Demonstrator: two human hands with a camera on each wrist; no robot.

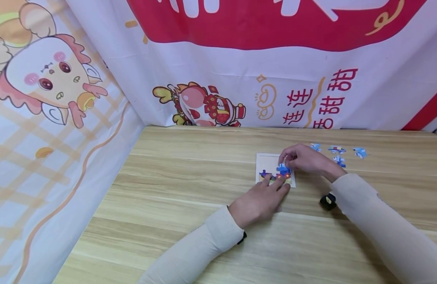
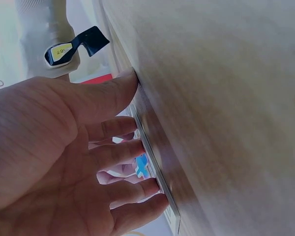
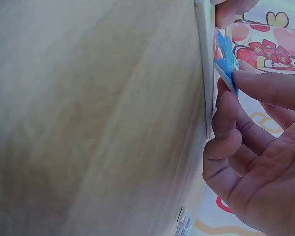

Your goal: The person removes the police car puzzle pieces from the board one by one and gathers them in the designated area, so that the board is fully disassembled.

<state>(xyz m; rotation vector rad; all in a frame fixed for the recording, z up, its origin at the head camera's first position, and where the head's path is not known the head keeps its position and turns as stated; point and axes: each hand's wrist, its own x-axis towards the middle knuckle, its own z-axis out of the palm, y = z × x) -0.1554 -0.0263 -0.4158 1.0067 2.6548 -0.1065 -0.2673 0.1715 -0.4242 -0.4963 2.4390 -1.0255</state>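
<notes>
A square puzzle board (image 1: 258, 162) with a pale rim lies on the table, pieces with dark blue, red and yellow print filling its near side. My right hand (image 1: 305, 158) pinches a blue puzzle piece (image 3: 228, 58) between thumb and fingers at the board's right part; the right wrist view shows the piece tilted against the board. My left hand (image 1: 260, 200) rests its fairly straight fingertips on the board's near edge and the laid pieces. In the left wrist view, the thumb (image 2: 108, 98) touches the tabletop. The fingers partly cover the laid pieces.
Several loose blue puzzle pieces (image 1: 359, 152) lie right of the board, behind the right forearm. The wooden table (image 1: 190, 169) meets a printed cloth (image 1: 218, 63) at its back and left sides. Each wrist bears a black strap mount (image 1: 327, 201).
</notes>
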